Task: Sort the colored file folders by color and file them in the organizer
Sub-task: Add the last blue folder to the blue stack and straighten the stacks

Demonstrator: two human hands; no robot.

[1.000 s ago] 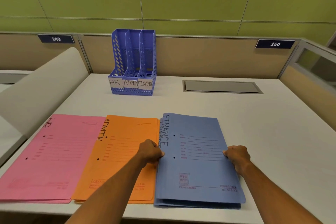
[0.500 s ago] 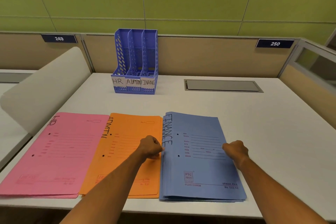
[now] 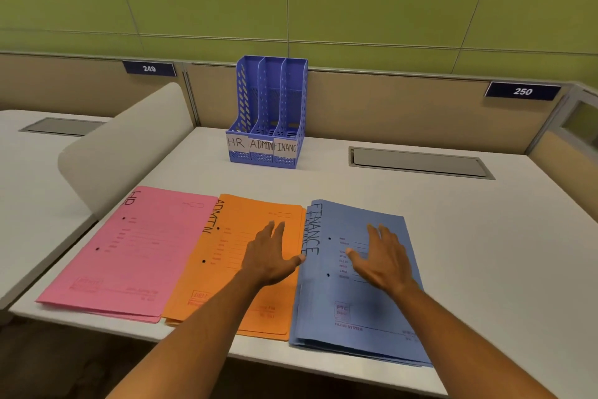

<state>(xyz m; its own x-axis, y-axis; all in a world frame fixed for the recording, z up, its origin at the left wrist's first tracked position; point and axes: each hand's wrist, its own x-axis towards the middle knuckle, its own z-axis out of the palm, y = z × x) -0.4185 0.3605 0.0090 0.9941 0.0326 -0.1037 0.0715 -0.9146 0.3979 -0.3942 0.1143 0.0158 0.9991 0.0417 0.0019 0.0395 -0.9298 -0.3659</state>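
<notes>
Both hands have released the edges of the blue card "FINANCE" folder stack (image 3: pixel 362 288) and now hover flat, fingers spread and empty: left hand (image 3: pixel 270 256) over the orange "ADMIN" stack (image 3: pixel 233 256), right hand (image 3: pixel 380 261) over the blue. All stacks lie on the white worktop (image 3: pixel 469 236). Grip one stack by both long edges, keep it squared, and carry it to the matching slot of the blue plastic organizer (image 3: pixel 268 113).

L hand (image 3: pixel 270 258): flat, fingers spread | R hand (image 3: pixel 380 261): flat, fingers spread | both forearms extended fwd

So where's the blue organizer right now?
The blue organizer stands at the desk's far edge against the partition, beyond the orange folders, left of the grey cable hatch.
</notes>
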